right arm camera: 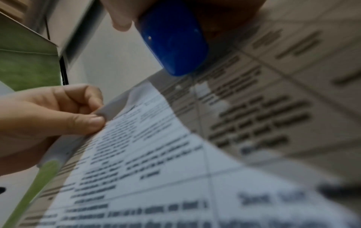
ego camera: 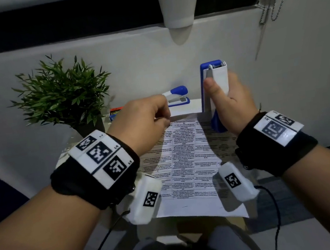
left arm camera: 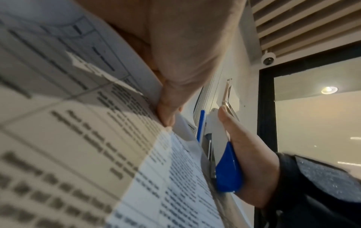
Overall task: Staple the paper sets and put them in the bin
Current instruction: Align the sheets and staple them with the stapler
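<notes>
While pinching far left corner of printed white paper set (ego camera: pixel 187 159) in left hand (ego camera: pixel 141 123), grips upright blue-and-white plastic stapler (ego camera: pixel 216 89) in right hand (ego camera: pixel 232 106).

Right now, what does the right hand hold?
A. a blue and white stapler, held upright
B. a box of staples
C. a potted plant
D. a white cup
A: the right hand grips a blue and white stapler upright beside the paper set, whose top corner the left hand pinches.
</notes>
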